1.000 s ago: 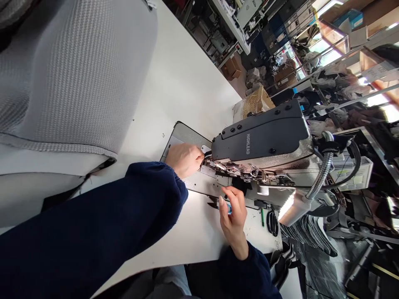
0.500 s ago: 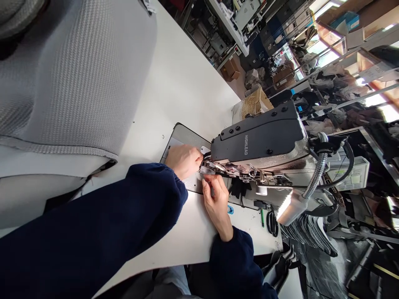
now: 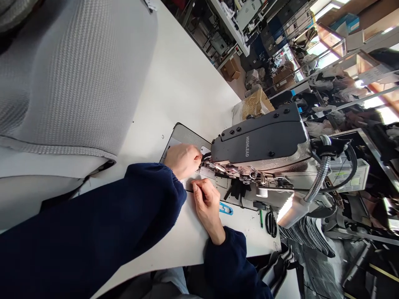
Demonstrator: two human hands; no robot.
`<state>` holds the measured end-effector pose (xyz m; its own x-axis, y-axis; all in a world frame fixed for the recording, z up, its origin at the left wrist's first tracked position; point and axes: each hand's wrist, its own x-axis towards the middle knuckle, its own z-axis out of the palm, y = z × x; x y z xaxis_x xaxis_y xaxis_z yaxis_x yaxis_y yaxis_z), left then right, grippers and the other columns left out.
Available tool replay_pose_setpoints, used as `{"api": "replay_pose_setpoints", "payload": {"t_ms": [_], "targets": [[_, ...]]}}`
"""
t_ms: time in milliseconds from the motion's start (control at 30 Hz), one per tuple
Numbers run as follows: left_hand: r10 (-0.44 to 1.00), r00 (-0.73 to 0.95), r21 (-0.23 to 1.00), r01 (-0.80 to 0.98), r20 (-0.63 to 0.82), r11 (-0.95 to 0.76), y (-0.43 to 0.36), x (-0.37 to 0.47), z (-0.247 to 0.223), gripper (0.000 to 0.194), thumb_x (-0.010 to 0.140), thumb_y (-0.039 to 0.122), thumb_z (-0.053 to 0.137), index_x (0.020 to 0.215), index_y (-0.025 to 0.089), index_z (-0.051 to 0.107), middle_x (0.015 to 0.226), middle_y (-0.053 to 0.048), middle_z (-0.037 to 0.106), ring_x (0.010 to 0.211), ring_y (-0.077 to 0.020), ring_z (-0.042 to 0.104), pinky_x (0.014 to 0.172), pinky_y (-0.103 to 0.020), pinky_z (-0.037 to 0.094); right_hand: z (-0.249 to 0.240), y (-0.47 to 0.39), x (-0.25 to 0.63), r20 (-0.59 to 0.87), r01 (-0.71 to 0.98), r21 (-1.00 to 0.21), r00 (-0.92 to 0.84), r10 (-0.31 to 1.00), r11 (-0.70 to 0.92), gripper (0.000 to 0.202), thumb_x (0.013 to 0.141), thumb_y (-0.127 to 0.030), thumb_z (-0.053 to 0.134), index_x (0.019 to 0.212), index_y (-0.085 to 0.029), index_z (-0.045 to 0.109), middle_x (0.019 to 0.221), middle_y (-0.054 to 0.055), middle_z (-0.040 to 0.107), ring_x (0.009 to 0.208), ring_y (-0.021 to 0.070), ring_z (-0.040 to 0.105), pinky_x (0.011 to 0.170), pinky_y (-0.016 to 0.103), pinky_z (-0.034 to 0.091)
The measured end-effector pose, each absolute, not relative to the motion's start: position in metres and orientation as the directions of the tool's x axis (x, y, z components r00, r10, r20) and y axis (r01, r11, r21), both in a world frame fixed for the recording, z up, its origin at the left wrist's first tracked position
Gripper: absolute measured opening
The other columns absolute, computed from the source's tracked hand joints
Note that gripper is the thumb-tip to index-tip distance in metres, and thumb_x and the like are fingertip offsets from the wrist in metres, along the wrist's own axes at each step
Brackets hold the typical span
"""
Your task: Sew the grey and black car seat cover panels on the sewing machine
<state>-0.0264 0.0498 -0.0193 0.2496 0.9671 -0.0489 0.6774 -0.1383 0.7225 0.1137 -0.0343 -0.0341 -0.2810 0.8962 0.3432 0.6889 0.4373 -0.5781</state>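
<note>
A dark grey sewing machine (image 3: 258, 137) marked HIGHLEAD stands on the white table. My left hand (image 3: 183, 160) is closed, fingers curled, over the machine's bed plate (image 3: 190, 136) beside the needle and presser foot area. What it may hold is hidden. In front of the bed plate's near edge, my right hand (image 3: 208, 203) is closed with thumb and forefinger together. Anything between those fingertips is too fine to make out. Blue thread snips (image 3: 226, 208) lie on the table just right of my right hand.
Grey textured fabric (image 3: 77, 74) fills the left side. A lit lamp (image 3: 291, 209) hangs on a flexible metal neck. A green pen (image 3: 261, 218) and a black coil (image 3: 270, 223) lie near the table's right end. Behind the machine stands a cardboard box (image 3: 257, 104).
My right hand has moved left and slightly toward me, away from the presser foot, uncovering more of the blue snips. My left hand has stayed nearly still.
</note>
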Motion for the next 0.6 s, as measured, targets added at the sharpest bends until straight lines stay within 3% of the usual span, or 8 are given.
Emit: {"api": "replay_pose_setpoints", "payload": {"t_ms": [600], "targets": [[0.968,0.245,0.706,0.694,-0.052,-0.137,0.0487,-0.0250,-0.0207,0.022,0.075,0.015,0.045,0.061,0.018,0.061,0.075,-0.003,0.066,0.060,-0.0153,0.051,0.053,-0.031,0.017,-0.0338,-0.0317,0.1145,0.320,0.687,-0.602,-0.260,0.911,0.407,0.022,0.094,-0.020,0.046,0.074,-0.019,0.057,0.069,0.001,0.059,0.063,0.0120,0.055,0.059,0.025,0.043]]}}
